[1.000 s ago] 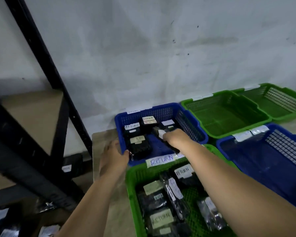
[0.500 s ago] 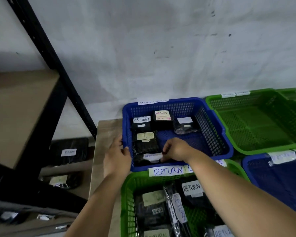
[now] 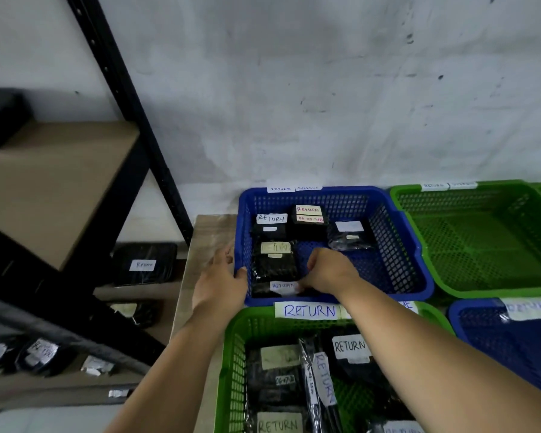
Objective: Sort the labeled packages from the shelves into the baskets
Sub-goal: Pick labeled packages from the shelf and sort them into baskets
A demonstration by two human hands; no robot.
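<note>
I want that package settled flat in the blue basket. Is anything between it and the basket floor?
Nothing visible. The package under the right hand already lies inside the blue basket, at its near wall, in front of another package. The left hand grips the basket's rim.

Straight up past both hands it's just a big whitish-grey wall (image 3: pixel 325 89), kinda blotchy, with a few dark scuff marks (image 3: pixel 409 39) high up and off to the right of the right hand (image 3: pixel 328 270). Right beside the left hand (image 3: pixel 219 285), on its outer side, you can see a narrow strip of pale wood-grain tabletop (image 3: pixel 205 239) running back to the wall. Way down and left of that hand there's a bit of light floor (image 3: pixel 44 420), too blurry to say much.
</note>
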